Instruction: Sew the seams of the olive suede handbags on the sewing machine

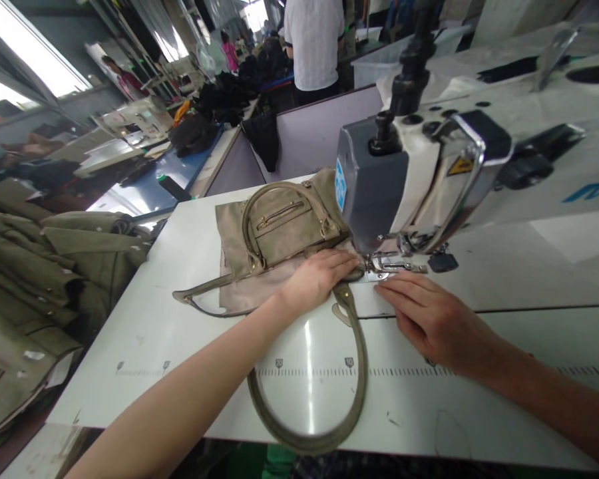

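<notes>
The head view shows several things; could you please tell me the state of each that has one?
Bag: laid out, not upright.
Pocket zip: appears closed.
Upper handle: folded back over the bag.
Lower handle: spread in a loop.
Presser foot: raised or lowered, cannot tell.
Left hand: palm down on the bag.
Right hand: stretched out beside the presser foot.
Olive pieces: heaped.

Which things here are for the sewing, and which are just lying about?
In use:
sewing machine
olive bag piece, under the left hand
right hand, beside the presser foot

Seemingly just lying about:
black cloth, hanging on the partition
olive pile, though perhaps related
</notes>
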`<state>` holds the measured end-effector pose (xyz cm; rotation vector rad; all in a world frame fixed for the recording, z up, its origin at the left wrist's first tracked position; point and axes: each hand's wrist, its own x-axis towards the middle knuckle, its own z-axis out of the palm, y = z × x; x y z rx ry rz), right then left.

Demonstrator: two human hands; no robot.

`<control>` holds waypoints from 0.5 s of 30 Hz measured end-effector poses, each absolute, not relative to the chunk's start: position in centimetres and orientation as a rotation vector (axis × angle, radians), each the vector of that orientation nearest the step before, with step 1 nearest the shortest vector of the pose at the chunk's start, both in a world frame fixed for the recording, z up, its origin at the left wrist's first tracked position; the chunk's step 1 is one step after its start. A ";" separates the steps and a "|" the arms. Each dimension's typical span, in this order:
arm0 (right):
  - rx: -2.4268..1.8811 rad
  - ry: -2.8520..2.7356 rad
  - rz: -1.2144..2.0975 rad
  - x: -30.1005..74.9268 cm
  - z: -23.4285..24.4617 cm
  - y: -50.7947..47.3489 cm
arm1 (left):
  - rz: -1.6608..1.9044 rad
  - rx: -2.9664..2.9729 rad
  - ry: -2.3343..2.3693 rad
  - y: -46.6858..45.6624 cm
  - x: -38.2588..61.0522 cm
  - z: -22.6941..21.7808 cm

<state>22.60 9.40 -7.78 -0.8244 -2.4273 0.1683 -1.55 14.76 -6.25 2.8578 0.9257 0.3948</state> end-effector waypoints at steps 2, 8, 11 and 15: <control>-0.828 -2.415 0.151 22.7 -7.8 9.3 | 0.412 2.890 0.957 14.4 -1.6 -6.1; -0.831 -2.407 0.041 23.0 -8.5 9.3 | 0.380 2.703 1.853 12.6 -2.5 -5.1; -0.843 -2.399 -0.020 22.9 -8.8 9.0 | 0.088 2.533 1.887 12.0 -4.5 -4.6; -0.869 -2.459 -0.205 22.6 -9.0 7.1 | 0.012 2.584 1.713 8.2 -10.2 -4.6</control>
